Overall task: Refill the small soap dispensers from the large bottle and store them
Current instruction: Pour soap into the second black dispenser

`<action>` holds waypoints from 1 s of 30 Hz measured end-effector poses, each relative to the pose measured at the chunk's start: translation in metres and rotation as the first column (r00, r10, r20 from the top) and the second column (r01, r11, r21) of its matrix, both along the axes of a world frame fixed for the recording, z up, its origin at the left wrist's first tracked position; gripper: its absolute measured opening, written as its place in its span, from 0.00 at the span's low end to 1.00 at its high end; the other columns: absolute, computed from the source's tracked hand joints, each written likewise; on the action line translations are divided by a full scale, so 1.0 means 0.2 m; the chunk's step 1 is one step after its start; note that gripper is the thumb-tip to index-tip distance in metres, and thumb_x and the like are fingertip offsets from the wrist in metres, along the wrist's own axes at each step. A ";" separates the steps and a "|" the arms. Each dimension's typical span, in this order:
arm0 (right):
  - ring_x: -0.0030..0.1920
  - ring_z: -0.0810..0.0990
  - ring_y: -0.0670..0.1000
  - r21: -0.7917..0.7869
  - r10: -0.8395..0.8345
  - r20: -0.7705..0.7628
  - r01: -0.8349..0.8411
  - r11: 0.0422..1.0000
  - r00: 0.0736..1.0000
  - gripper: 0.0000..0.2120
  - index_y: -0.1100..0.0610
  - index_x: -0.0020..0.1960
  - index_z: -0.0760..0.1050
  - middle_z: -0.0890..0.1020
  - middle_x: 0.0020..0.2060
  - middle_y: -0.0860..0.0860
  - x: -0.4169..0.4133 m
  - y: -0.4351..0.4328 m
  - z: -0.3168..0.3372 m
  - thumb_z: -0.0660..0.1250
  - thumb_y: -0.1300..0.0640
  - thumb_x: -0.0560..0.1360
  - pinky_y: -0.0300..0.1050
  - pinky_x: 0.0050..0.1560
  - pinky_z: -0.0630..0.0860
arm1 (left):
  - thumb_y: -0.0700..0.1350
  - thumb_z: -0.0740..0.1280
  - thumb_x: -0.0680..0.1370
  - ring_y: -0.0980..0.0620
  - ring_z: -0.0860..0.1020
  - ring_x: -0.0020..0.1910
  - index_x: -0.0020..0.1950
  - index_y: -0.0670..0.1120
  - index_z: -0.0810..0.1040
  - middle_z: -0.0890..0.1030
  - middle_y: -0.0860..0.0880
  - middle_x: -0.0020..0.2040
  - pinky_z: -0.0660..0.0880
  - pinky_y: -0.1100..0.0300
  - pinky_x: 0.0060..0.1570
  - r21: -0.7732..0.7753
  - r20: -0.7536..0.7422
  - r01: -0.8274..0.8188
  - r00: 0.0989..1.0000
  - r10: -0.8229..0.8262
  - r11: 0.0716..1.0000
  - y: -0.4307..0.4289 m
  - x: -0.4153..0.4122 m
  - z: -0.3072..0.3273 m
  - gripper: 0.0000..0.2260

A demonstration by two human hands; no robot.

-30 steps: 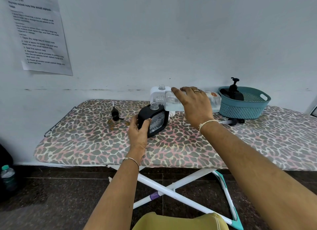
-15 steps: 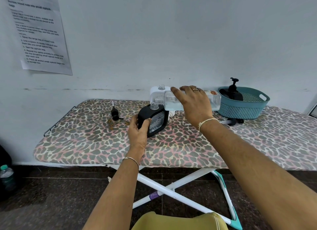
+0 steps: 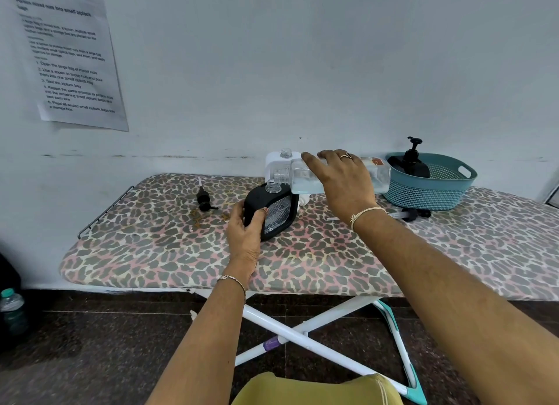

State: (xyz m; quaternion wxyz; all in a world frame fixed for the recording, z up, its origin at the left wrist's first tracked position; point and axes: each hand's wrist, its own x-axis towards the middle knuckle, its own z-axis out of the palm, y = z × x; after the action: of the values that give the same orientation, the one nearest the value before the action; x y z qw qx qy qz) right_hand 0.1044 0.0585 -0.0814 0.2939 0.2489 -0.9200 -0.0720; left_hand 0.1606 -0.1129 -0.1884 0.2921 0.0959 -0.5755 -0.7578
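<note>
Head view: right hand [image 3: 341,180] gripped the large bottle [image 3: 305,179], tipped at the black dispenser's [image 3: 269,206] open neck. Left hand [image 3: 245,227] clasped that dispenser on the board [image 3: 302,262]. One pump dispenser [image 3: 411,162] sat in the basket [image 3: 465,180]; the white dispenser [image 3: 275,159] stood uncapped behind, likely next.

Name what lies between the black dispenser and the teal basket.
Head view: large bottle gripped sideways by the right hand, white dispenser behind, loose pump beside the basket.
</note>
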 end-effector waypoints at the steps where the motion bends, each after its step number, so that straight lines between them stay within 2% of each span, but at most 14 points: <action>1: 0.62 0.73 0.58 0.000 0.000 0.000 0.000 1.000 1.000 0.40 0.50 0.74 0.58 0.73 0.65 0.57 0.00 0.00 0.00 0.68 0.70 0.68 0.51 0.62 0.69 | 0.40 0.69 0.76 0.47 0.80 0.54 0.57 0.51 0.77 0.81 0.48 0.54 0.79 0.52 0.54 0.001 -0.002 0.002 1.000 -0.002 1.000 0.00 0.00 0.00 0.12; 9: 0.62 0.73 0.58 0.012 -0.001 0.000 0.001 1.000 1.000 0.39 0.50 0.75 0.57 0.72 0.65 0.57 0.00 0.00 0.00 0.68 0.69 0.69 0.51 0.62 0.69 | 0.43 0.70 0.74 0.47 0.81 0.55 0.58 0.51 0.77 0.81 0.47 0.55 0.78 0.46 0.56 -0.005 0.004 0.007 1.000 -0.007 1.000 0.00 0.01 0.01 0.13; 18: 0.62 0.73 0.59 0.012 -0.001 -0.001 0.001 1.000 1.000 0.40 0.50 0.74 0.58 0.73 0.65 0.57 0.00 0.00 0.00 0.69 0.69 0.68 0.51 0.61 0.70 | 0.40 0.68 0.77 0.48 0.81 0.54 0.55 0.54 0.77 0.81 0.50 0.53 0.79 0.52 0.53 0.012 -0.002 0.011 1.000 -0.010 1.000 0.01 0.01 0.01 0.11; 24: 0.62 0.73 0.59 0.021 0.002 0.000 -0.002 1.000 1.000 0.40 0.50 0.74 0.58 0.72 0.65 0.57 0.01 0.00 0.01 0.69 0.69 0.68 0.51 0.62 0.70 | 0.39 0.68 0.77 0.51 0.80 0.52 0.59 0.49 0.76 0.81 0.49 0.53 0.79 0.58 0.51 -0.003 0.008 -0.011 1.000 0.011 1.000 0.00 0.01 0.01 0.12; 30: 0.63 0.72 0.58 0.034 0.002 -0.003 -0.001 0.999 1.000 0.41 0.50 0.74 0.56 0.72 0.66 0.57 0.01 0.00 0.01 0.68 0.69 0.68 0.51 0.62 0.69 | 0.39 0.68 0.77 0.51 0.81 0.52 0.58 0.49 0.76 0.81 0.50 0.53 0.79 0.59 0.50 -0.002 0.009 -0.010 1.000 0.010 1.000 0.01 0.01 0.01 0.11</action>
State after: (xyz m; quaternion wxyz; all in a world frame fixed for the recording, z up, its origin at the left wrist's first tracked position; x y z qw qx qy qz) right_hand 0.1055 0.0584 -0.0796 0.2910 0.2544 -0.9181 -0.0877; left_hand 0.1623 -0.1117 -0.1864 0.2931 0.1019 -0.5772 -0.7553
